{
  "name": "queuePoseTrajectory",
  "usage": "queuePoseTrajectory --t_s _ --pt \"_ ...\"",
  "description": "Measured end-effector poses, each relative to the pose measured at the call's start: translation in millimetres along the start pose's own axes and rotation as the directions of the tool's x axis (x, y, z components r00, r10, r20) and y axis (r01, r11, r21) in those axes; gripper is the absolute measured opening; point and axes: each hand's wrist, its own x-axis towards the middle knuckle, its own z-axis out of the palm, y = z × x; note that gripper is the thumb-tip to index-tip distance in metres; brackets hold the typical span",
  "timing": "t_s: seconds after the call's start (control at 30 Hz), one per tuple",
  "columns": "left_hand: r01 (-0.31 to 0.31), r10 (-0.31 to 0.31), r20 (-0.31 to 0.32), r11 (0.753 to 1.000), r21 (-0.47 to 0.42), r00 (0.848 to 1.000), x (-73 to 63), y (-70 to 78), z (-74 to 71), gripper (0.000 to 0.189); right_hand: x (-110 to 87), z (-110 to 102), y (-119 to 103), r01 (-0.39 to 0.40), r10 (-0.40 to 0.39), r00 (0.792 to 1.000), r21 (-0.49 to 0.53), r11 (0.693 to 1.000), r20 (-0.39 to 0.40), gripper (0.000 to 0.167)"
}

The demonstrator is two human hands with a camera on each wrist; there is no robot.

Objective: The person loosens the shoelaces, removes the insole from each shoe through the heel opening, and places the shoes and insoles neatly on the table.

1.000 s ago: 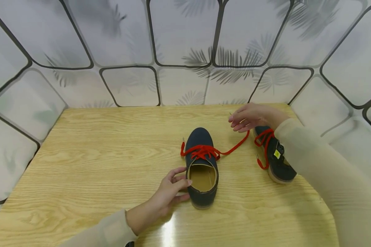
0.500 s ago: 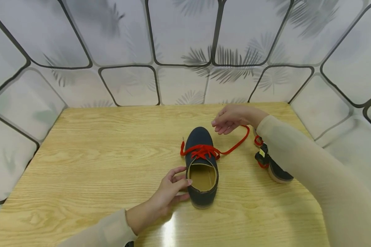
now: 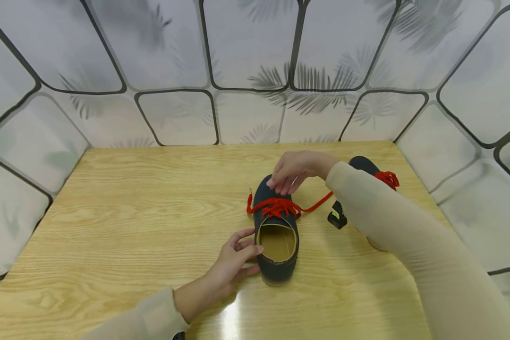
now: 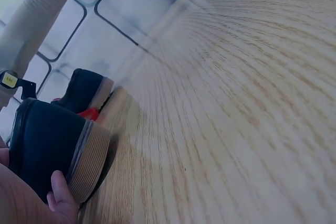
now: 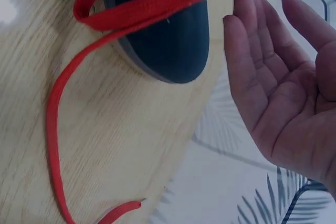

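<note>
Altogether two red-laced shoes [image 3: 277, 245] [image 3: 362, 164], two hands [image 3: 231, 265] [image 3: 295, 171]

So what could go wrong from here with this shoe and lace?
The red lace runs out of sight behind the right sleeve, which might drag it. The left hand holds the middle shoe from one side, so a pull could twist it. That sleeve also reaches across the other shoe and might bump it.

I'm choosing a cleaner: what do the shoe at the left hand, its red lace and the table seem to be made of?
Shoe: probably canvas or similar cloth, dark blue and matte, though no weave is clear.
Lace: likely woven fabric, flat, dull and bending in loose curves.
Table: wood or wood-look laminate, from its grain; the reflection suggests a glossy finish.
</note>
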Motion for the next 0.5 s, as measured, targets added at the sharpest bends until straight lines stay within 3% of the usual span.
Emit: queuePoseTrajectory --t_s 0.23,0.5 --pt "0.0 0.0 -0.006 1.0 0.009 1.0 0.4 0.7 -0.5 0.059 8.8 15.9 -14.8 -0.003 0.018 0.996 -0.164 0.986 0.089 0.02" --pt "-0.002 0.002 -0.007 1.0 0.003 1.0 0.6 0.0 -0.4 0.059 10.2 25.2 -29.2 -0.028 0.064 0.986 -0.221 0.975 0.156 0.008"
